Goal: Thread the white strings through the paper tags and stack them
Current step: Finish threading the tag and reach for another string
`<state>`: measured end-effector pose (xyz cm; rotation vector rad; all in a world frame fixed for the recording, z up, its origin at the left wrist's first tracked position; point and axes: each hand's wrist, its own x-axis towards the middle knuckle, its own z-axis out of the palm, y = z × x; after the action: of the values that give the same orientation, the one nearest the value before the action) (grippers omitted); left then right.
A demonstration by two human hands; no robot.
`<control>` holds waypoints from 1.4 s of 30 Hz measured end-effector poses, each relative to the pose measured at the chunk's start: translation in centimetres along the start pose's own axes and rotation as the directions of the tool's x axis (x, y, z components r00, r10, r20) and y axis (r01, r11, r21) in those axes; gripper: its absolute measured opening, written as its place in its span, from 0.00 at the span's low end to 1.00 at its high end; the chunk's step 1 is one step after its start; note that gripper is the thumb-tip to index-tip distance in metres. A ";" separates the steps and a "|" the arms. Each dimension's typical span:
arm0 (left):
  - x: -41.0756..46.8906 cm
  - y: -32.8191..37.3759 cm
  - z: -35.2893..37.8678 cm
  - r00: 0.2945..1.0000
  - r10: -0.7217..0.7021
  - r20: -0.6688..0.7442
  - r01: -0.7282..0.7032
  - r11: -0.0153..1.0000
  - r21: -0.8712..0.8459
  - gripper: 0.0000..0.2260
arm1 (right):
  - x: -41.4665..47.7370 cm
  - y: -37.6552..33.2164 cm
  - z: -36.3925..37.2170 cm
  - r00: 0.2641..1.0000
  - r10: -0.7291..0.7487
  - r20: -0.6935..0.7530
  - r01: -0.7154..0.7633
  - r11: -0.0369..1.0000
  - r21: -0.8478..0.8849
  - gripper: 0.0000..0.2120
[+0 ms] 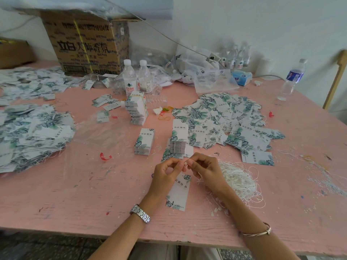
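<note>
We see both hands curled, fingertips meeting near the desk's [75, 203] front edge: right hand [204, 170] pinches white string end [185, 163], left hand [166, 174] pinches paper tag [179, 194] top.

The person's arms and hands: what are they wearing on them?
No sleeves show; both forearms are bare. The left wrist carries a silver metal link-band wristwatch. The right wrist carries a thin silver metal bangle. No gloves are worn.

1 head view, looking forward and down, close over pink table [75, 194].
</note>
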<state>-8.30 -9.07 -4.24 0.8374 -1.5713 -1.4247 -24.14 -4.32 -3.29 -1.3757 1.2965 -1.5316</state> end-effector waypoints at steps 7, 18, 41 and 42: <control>-0.2 0.3 0.0 1.000 -0.009 -0.004 0.009 1.000 -0.022 0.08 | 0.0 0.3 -0.2 1.000 0.023 0.002 -0.023 1.000 0.015 0.11; -0.3 -0.1 0.0 0.991 0.070 -0.111 -0.056 0.990 0.130 0.07 | 0.6 -0.1 -0.5 0.999 0.049 0.001 -0.048 0.973 0.227 0.09; -0.3 -0.2 -0.5 0.987 0.066 -0.149 -0.089 0.984 -0.157 0.06 | 1.3 -0.8 -1.4 0.968 0.076 -0.240 -0.135 0.962 -0.239 0.03; -0.2 -0.3 -0.5 0.984 0.064 -0.164 -0.093 0.980 -0.176 0.06 | 1.2 -0.9 -1.1 0.970 0.070 -0.231 -0.139 0.944 -0.298 0.04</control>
<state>-7.76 -9.18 -4.56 0.7502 -1.3184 -1.3871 -25.38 -4.93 -2.02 -1.3274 1.7834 -1.4801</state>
